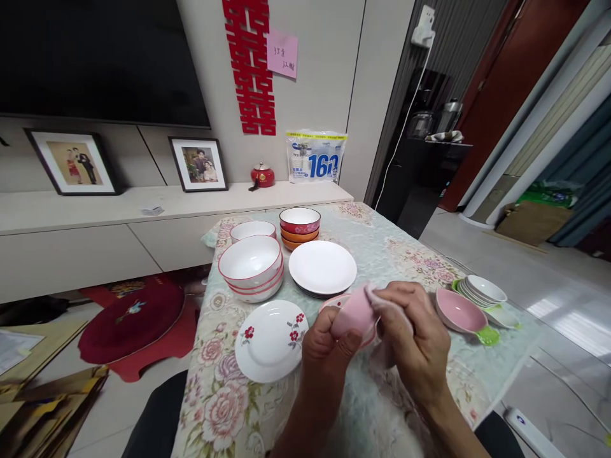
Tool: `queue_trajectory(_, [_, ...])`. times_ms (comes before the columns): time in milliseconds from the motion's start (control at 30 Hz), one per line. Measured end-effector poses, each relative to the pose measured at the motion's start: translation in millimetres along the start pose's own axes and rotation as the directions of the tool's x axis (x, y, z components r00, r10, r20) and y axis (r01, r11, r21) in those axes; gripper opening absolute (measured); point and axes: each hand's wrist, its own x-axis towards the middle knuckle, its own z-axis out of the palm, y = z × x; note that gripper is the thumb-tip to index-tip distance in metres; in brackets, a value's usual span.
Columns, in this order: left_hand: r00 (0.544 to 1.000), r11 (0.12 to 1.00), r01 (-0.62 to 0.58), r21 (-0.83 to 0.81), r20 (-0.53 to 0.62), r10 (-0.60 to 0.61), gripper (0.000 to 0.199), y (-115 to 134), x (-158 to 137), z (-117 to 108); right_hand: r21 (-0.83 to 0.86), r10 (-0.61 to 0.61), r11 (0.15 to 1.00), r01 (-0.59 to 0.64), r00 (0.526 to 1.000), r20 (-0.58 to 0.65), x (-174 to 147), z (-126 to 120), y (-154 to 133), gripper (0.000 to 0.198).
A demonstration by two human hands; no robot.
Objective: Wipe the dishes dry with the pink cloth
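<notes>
My left hand (327, 346) is closed around a small pink bowl (354, 313), tilted on its side above the table. A pale pinkish cloth (377, 356) is bunched in my right hand (415, 337) and pressed against the bowl's rim. Behind and below them, partly hidden, sits a red-rimmed dish (334, 301). To the left of my hands lies a white plate with red flowers (272, 343). Just beyond is a stack of plates topped by a plain white one (323, 267).
White red-rimmed bowls (251, 261) are stacked at the left, with red and orange bowls (300, 222) behind. At the right edge stand a pink bowl with a green handle (458, 310) and nested white bowls (487, 288). A flowered cloth (224, 401) covers the table; a red stool (133, 318) is left.
</notes>
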Motion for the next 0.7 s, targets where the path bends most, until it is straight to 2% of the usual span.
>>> queue_trajectory(100, [0.999,0.998,-0.010,0.067,0.033,0.008,0.025,-0.9,-0.4,-0.5,-0.067,-0.225,0.971,0.232,0.970,0.094,-1.1,-1.7,-13.1,0.020])
queue_trajectory(167, [0.998,0.995,-0.012,0.102,0.067,0.005,0.026,-1.2,-1.1,-0.6,-0.087,-0.258,0.960,0.265,0.962,0.084,0.8,-2.7,-10.8,0.020])
queue_trajectory(233, [0.997,0.990,-0.009,0.143,0.079,-0.003,0.019,-2.4,-1.7,-0.6,-0.092,-0.176,0.980,0.178,0.984,0.033,4.5,-3.4,-0.2,0.016])
queue_trajectory(300, [0.998,0.994,0.007,0.106,0.065,-0.013,0.017,-4.6,-1.8,-0.3,-0.062,-0.044,0.997,0.042,0.999,-0.030,8.3,-2.9,14.4,0.012])
queue_trajectory(400, [0.998,0.996,0.059,-0.071,0.013,-0.058,0.018,-7.7,-0.4,1.1,0.037,0.116,0.993,-0.113,0.991,-0.070,10.3,0.8,30.5,0.009])
queue_trajectory(467, [0.996,0.981,0.081,-0.176,-0.006,-0.084,0.022,-7.6,1.3,2.4,0.069,0.151,0.987,-0.146,0.985,-0.081,8.4,4.0,31.4,0.008])
queue_trajectory(567, [0.995,0.952,0.093,-0.290,0.008,-0.095,0.026,-3.9,3.2,4.4,0.007,0.061,0.998,-0.061,0.996,-0.072,3.3,6.3,18.8,0.007])
queue_trajectory(633, [0.995,0.939,0.097,-0.329,0.027,-0.094,0.024,-0.4,3.1,5.5,-0.062,-0.070,0.996,0.069,0.997,-0.013,0.8,6.1,7.2,0.012])
queue_trajectory(700, [0.994,0.935,0.108,-0.338,0.034,-0.102,0.023,2.7,2.1,6.4,-0.107,-0.209,0.971,0.215,0.976,0.058,-0.2,5.8,-0.5,0.018])
